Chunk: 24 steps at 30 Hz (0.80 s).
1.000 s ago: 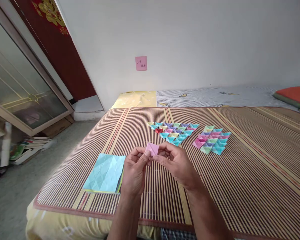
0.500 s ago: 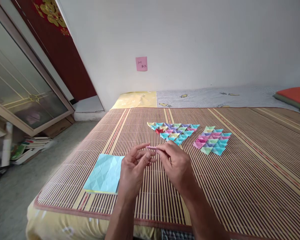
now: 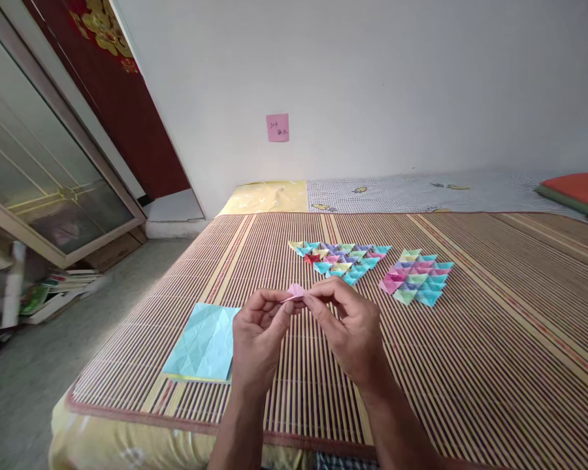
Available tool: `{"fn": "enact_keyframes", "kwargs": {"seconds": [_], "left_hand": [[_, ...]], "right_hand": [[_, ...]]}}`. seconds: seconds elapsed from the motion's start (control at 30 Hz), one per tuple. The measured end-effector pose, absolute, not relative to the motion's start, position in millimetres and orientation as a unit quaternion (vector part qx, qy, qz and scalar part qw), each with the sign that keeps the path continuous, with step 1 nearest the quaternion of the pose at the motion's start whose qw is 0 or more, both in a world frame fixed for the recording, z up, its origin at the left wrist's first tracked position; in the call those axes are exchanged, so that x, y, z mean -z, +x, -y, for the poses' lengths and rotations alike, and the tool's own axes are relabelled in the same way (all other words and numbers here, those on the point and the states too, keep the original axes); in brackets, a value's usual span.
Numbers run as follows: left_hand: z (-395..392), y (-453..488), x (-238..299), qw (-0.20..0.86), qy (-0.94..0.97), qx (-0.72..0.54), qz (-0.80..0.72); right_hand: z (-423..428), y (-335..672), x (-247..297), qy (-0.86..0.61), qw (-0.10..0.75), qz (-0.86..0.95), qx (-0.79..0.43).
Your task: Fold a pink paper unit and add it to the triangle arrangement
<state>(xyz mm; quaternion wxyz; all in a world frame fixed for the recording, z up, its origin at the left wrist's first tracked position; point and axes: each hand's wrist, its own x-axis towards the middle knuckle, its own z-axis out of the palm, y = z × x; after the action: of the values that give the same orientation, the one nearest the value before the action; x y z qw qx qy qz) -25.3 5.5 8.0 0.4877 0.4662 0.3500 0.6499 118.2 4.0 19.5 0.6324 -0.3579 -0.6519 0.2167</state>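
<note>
A small folded pink paper piece (image 3: 296, 290), with a pointed middle like a paper boat, is pinched between both hands above the mat. My left hand (image 3: 262, 323) grips its left end between thumb and forefinger. At the right end, my right hand (image 3: 345, 320) pinches it the same way. Beside my left wrist lies a stack of creased light-blue paper sheets (image 3: 200, 343) with a yellow edge underneath. Beyond the hands stand rows of small folded paper boats (image 3: 340, 261) in many colours, and a second group of paper boats (image 3: 419, 277) sits to the right.
A striped bamboo mat (image 3: 470, 365) covers the bed. A pink note (image 3: 277, 128) is stuck on the wall. An orange and green folded cloth (image 3: 575, 194) lies at the far right. Books (image 3: 61, 290) are piled on the floor at left, below a glass-paned door (image 3: 44, 156).
My left thumb and forefinger have closed onto the left end of the pink paper. The paper, edge-on before, now shows its pointed middle.
</note>
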Motion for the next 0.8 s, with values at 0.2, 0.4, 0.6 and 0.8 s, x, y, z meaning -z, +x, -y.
{"fn": "enact_keyframes", "kwargs": {"seconds": [0.2, 0.4, 0.6, 0.8], "left_hand": [[-3.8, -23.5, -6.0, 0.444, 0.476, -0.661, -0.374], [-4.9, -20.9, -2.1, 0.454, 0.46, -0.67, -0.365], [-7.1, -22.2, -1.5, 0.509, 0.423, -0.667, -0.343], [-8.8, -20.0, -7.6, 0.58, 0.39, -0.643, -0.313]], "right_hand": [[-2.6, 114.5, -19.1, -0.374, 0.633, 0.628, -0.256], [-1.5, 111.3, -17.9, -0.386, 0.635, 0.611, -0.272], [-2.3, 109.4, -16.9, -0.388, 0.64, 0.599, -0.285], [-0.3, 108.8, -17.6, -0.38, 0.657, 0.582, -0.293]]}}
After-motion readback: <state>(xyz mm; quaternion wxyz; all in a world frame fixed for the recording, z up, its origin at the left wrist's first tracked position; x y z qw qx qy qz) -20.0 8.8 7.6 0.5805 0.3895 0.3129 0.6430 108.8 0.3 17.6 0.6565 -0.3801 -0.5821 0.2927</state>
